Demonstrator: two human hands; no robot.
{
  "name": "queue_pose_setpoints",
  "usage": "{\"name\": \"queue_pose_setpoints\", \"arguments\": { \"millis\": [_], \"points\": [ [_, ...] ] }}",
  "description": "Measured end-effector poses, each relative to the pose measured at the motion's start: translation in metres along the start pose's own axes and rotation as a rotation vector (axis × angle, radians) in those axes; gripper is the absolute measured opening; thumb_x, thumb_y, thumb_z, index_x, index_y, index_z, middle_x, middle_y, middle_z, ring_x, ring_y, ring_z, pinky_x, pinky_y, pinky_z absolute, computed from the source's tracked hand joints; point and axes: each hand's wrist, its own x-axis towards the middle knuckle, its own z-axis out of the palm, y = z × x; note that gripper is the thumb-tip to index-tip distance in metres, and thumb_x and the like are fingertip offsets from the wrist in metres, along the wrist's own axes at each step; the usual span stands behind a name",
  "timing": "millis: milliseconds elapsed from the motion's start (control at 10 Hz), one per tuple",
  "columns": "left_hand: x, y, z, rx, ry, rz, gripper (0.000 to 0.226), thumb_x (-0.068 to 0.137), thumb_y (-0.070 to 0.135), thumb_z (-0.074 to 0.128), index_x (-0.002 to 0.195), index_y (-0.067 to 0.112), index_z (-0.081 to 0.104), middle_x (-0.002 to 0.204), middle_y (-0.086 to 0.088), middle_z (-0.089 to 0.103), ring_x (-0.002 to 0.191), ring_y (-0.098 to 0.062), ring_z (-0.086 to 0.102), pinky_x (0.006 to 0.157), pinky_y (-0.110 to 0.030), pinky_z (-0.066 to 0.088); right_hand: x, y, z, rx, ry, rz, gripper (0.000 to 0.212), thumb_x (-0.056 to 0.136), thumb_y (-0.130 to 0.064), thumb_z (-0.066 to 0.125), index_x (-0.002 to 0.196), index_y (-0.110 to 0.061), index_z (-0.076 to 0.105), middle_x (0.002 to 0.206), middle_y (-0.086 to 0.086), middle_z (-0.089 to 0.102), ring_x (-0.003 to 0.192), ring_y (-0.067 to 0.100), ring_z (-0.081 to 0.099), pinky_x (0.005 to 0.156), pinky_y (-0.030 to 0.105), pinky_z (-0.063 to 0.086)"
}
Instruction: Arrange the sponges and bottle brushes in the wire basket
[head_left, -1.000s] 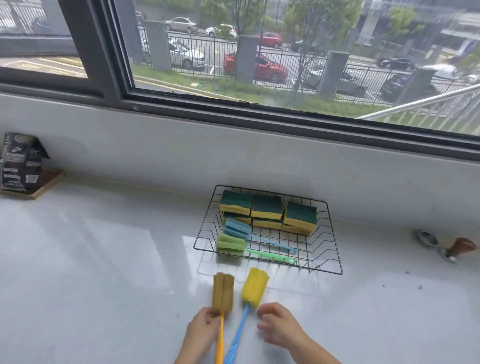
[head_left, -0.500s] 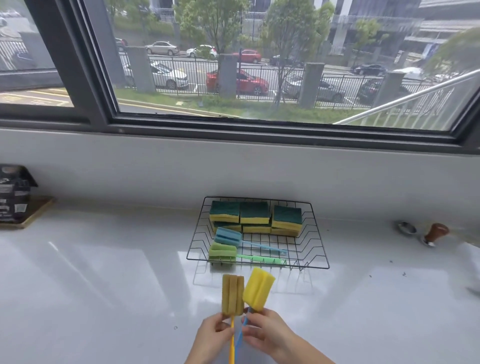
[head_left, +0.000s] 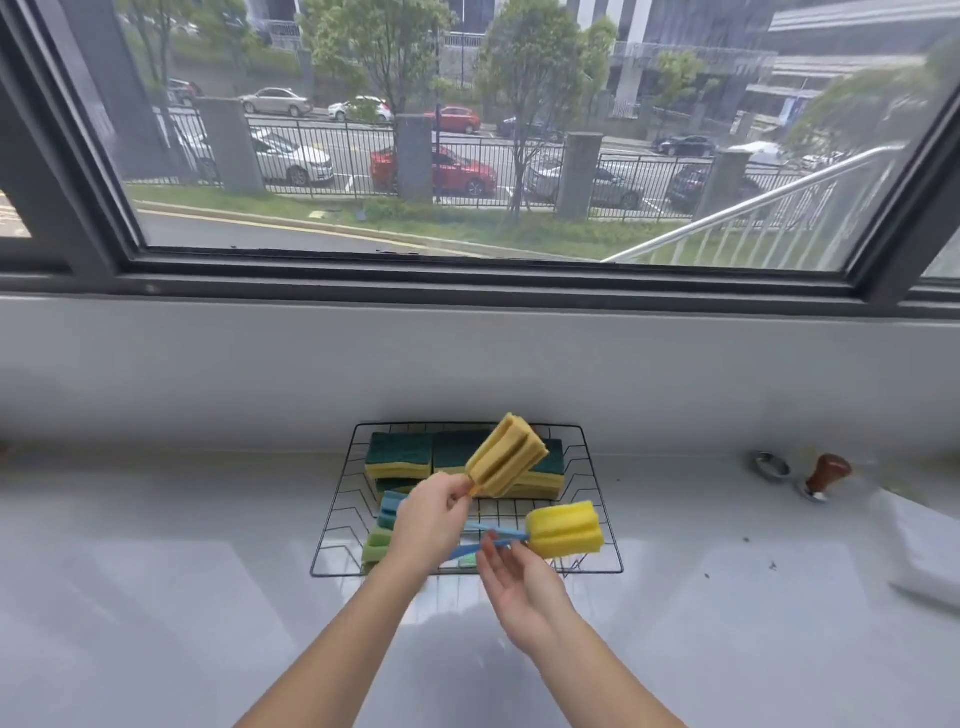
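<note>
Tan bottle brush (head_left: 506, 455): held up over the wire basket, its ribbed sponge head tilted up and to the right, in front of the sponges; its orange handle shows just at the fingers.
Left hand (head_left: 428, 522): closed around the tan brush's handle just below the head, above the basket's middle.
Yellow bottle brush (head_left: 565, 529): bright sponge head lying sideways over the basket's right front part, its blue handle running left toward the right hand.
Right hand (head_left: 522, 584): palm up at the basket's front edge, fingers loosely spread; the fingertips meet the blue handle, and whether they grip it cannot be told.
Wire basket (head_left: 332, 525): black, shallow, rectangular, standing on the white counter (head_left: 156, 597) close to the wall under the window (head_left: 467, 135).
Sponges (head_left: 399, 461): yellow with dark green tops, lined up along the basket's back edge.
Other brushes: a blue brush head (head_left: 389, 512) and a green brush head (head_left: 378, 545) lie at the basket's left, partly hidden by the left hand.
Right of the basket: a wooden-handled tamper (head_left: 826, 475) beside a small metal ring (head_left: 770, 463), well apart from the basket.
</note>
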Motion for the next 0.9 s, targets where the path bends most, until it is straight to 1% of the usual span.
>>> {"name": "queue_pose_setpoints", "arguments": {
  "millis": [100,200,300,400,500,600,700,800,900],
  "points": [
    [0.037,0.008,0.019,0.32,-0.046,0.105,0.024,0.094,0.02,0.041,0.097,0.027,0.063,0.098,-0.001,0.066,0.096,-0.028,0.054,0.082,-0.041,0.041,0.016,-0.008,0.005,0.138,0.028,0.042,0.018,0.1,-0.001,0.032,0.114,0.001,0.044,0.107,0.026,0.057,0.085,0.031,0.061,0.048,0.036,0.06],
    [0.063,-0.001,0.044,0.479,-0.173,0.109,0.031,0.092,0.016,0.041,0.106,0.031,0.064,0.107,-0.003,0.067,0.105,-0.029,0.052,0.085,-0.041,0.039,0.035,-0.014,0.006,0.198,0.109,0.033,0.043,0.095,0.012,0.024,0.132,-0.005,0.035,0.119,0.031,0.052,0.114,0.039,0.056,0.094,0.037,0.053],
    [0.069,-0.018,0.065,0.523,-0.271,0.061,0.033,0.091,0.013,0.04,0.105,0.03,0.064,0.108,-0.003,0.066,0.108,-0.029,0.053,0.087,-0.043,0.04,0.044,-0.013,0.002,0.179,0.151,0.03,0.051,0.09,0.018,0.02,0.132,-0.005,0.035,0.127,0.033,0.048,0.123,0.041,0.052,0.093,0.038,0.054],
    [0.075,-0.031,0.083,0.535,-0.376,-0.017,0.035,0.093,0.021,0.04,0.124,0.029,0.055,0.125,-0.004,0.057,0.118,-0.028,0.048,0.095,-0.045,0.04,0.053,-0.017,0.0,0.15,0.113,0.039,0.028,0.09,0.014,0.022,0.101,0.002,0.045,0.108,0.031,0.053,0.104,0.04,0.061,0.047,0.04,0.058],
    [0.072,-0.036,0.092,0.5,-0.433,-0.05,0.039,0.094,0.025,0.039,0.132,0.027,0.047,0.134,-0.005,0.052,0.124,-0.028,0.043,0.099,-0.047,0.038,0.055,-0.023,0.0,0.11,0.077,0.078,0.019,0.095,0.007,0.025,0.096,0.003,0.044,0.104,0.029,0.053,0.106,0.043,0.054,0.072,0.046,0.056],
    [0.064,-0.035,0.089,0.463,-0.442,-0.064,0.041,0.093,0.025,0.039,0.134,0.027,0.045,0.137,-0.003,0.05,0.126,-0.026,0.044,0.103,-0.046,0.035,0.048,-0.026,-0.004,0.025,0.022,0.132,0.019,0.096,0.006,0.027,0.095,0.007,0.045,0.102,0.029,0.055,0.108,0.042,0.052,0.099,0.048,0.042],
    [0.057,-0.032,0.082,0.4,-0.426,-0.046,0.041,0.093,0.025,0.04,0.133,0.027,0.045,0.141,0.001,0.048,0.13,-0.021,0.042,0.111,-0.044,0.024,0.04,-0.033,-0.007,-0.079,-0.011,0.128,0.022,0.097,0.003,0.028,0.087,0.008,0.047,0.1,0.028,0.056,0.11,0.041,0.051,0.101,0.05,0.04],
    [0.05,-0.02,0.068,0.354,-0.416,-0.039,0.041,0.094,0.028,0.042,0.135,0.025,0.042,0.145,0.002,0.043,0.135,-0.017,0.036,0.117,-0.047,0.013,0.031,-0.041,-0.002,-0.27,-0.032,0.091,0.026,0.098,-0.002,0.033,0.116,0.009,0.048,0.119,0.023,0.054,0.124,0.036,0.047,0.094,0.042,0.045],
    [0.043,-0.002,0.053,0.317,-0.317,0.017,0.044,0.095,0.03,0.043,0.139,0.024,0.037,0.147,0.002,0.041,0.137,-0.015,0.034,0.119,-0.048,0.009,0.018,-0.051,0.006,-0.506,-0.017,-0.098,0.041,0.098,-0.001,0.037,0.138,-0.008,0.038,0.144,0.014,0.041,0.134,0.031,0.04,0.11,0.044,0.035]
  ]
}}
